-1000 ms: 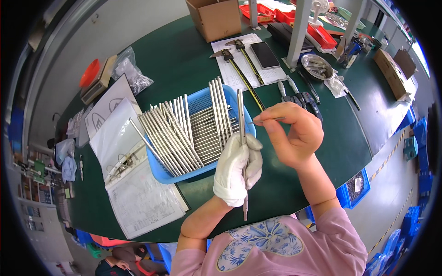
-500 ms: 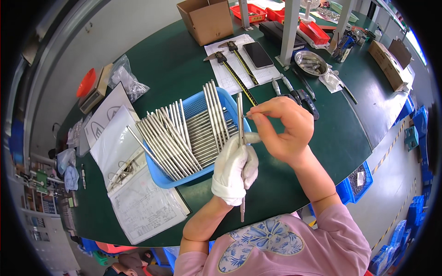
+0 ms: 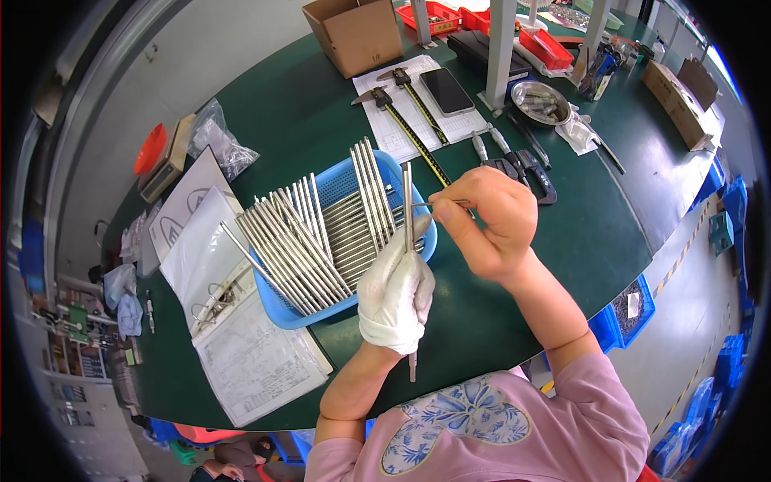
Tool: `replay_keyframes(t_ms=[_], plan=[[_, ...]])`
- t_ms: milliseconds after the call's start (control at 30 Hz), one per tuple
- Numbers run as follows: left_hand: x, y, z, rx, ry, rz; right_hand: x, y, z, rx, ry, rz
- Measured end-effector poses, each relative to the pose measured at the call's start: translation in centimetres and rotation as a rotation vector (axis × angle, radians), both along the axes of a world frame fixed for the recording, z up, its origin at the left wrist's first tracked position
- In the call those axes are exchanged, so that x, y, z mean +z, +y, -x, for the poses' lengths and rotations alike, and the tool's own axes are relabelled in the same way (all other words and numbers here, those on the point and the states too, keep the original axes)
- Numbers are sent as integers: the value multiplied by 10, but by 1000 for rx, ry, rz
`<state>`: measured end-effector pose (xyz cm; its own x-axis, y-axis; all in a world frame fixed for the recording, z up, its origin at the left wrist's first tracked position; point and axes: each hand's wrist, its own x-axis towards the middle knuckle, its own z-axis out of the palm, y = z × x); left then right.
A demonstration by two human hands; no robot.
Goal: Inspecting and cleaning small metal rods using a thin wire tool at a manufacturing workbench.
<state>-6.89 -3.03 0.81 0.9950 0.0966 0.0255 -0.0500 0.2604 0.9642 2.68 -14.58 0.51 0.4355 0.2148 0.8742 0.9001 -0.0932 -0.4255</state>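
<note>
My left hand [image 3: 395, 293], in a white glove, is closed round a slim metal rod [image 3: 408, 191] held nearly upright, its lower end showing below the wrist. Bare, my right hand [image 3: 491, 221] pinches a thin metal pin [image 3: 422, 204] between thumb and forefinger. The pin's tip meets the side of the rod above the glove, or lies just against it. Behind the left hand stands a blue plastic basket [image 3: 283, 315]. Many similar metal rods [image 3: 291, 241] lie in it, in slanted bundles over a layer lying crosswise.
An open ring binder [image 3: 255, 365] with drawings lies left of the basket. Beyond are two calipers [image 3: 409, 132], a phone [image 3: 447, 91] and a cardboard box [image 3: 353, 36]. Micrometers [image 3: 524, 165] and a metal bowl of parts [image 3: 540, 104] sit at the right, near an upright post [image 3: 501, 52].
Both hands have shifted slightly left, along with the rod and pin. More of the pin now shows between the right fingertips and the rod.
</note>
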Motion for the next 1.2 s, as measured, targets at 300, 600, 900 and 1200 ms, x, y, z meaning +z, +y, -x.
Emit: replay_keyframes(t_ms=[300, 600, 900, 1200], plan=[[3, 5, 1, 6, -77, 54, 8, -1, 9, 22, -96, -129], [5, 13, 6, -9, -89, 183, 4, 4, 15, 160, -71, -10], [-4, 15, 2, -13, -151, 144, 2, 8, 16, 6, -225, 28], [-4, 16, -6, 43, -91, 69, -5, 16, 5, 72, -182, -39]])
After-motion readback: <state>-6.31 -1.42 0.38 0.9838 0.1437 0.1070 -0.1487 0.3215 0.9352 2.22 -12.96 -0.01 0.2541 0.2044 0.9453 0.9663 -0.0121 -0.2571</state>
